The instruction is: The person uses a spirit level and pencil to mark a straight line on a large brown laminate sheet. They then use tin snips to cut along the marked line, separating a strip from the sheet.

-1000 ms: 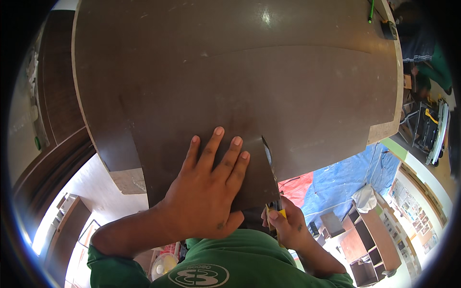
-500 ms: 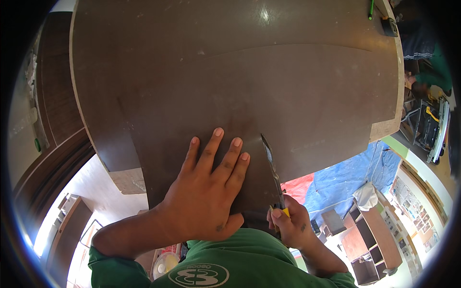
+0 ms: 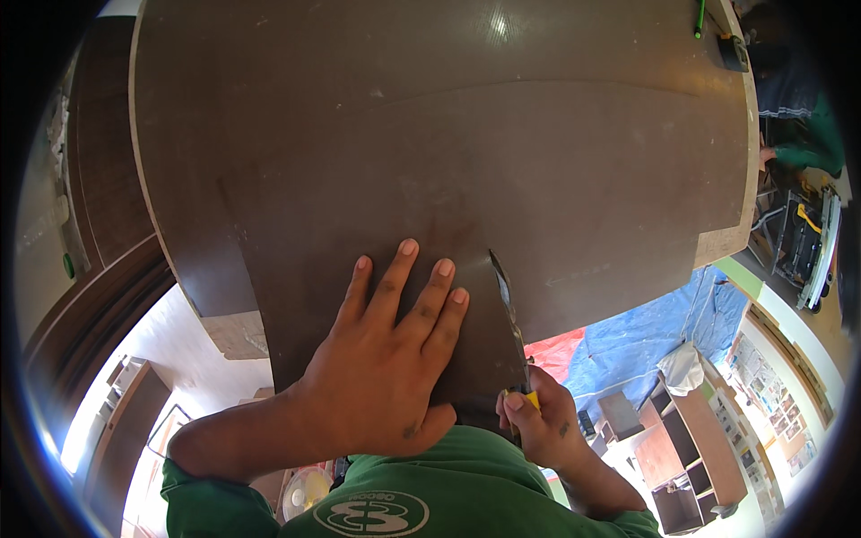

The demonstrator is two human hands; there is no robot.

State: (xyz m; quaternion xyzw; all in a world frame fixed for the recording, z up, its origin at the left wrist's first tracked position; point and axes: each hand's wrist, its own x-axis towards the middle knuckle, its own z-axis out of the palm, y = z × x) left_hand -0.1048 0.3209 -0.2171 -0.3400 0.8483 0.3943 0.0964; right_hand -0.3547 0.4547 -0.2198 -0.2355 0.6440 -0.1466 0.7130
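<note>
My left hand (image 3: 381, 354) lies with spread fingers on a thin dark brown sheet (image 3: 610, 179), which rests on a larger brown board (image 3: 224, 81) with pale edges. At the sheet's near side my right hand (image 3: 544, 420) is closed around the yellow-and-black handle of a cutting tool (image 3: 522, 399). Its long metal blade (image 3: 505, 296) reaches up along the sheet to the right of my left fingertips; whether it is through the sheet is hard to tell.
A green pencil-like stick (image 3: 699, 18) and a black tape measure (image 3: 732, 54) lie at the board's top right. Beyond it are a co-worker's green sleeve (image 3: 807, 148) and a machine (image 3: 803, 242). Below are blue tarp (image 3: 646, 332) and wooden shelving (image 3: 682, 448). Dark boards (image 3: 108, 152) stand left.
My right hand with the tool shifted slightly rightward since a second ago, and more of the blade now shows. My left hand has barely moved. The co-worker at the right has shifted.
</note>
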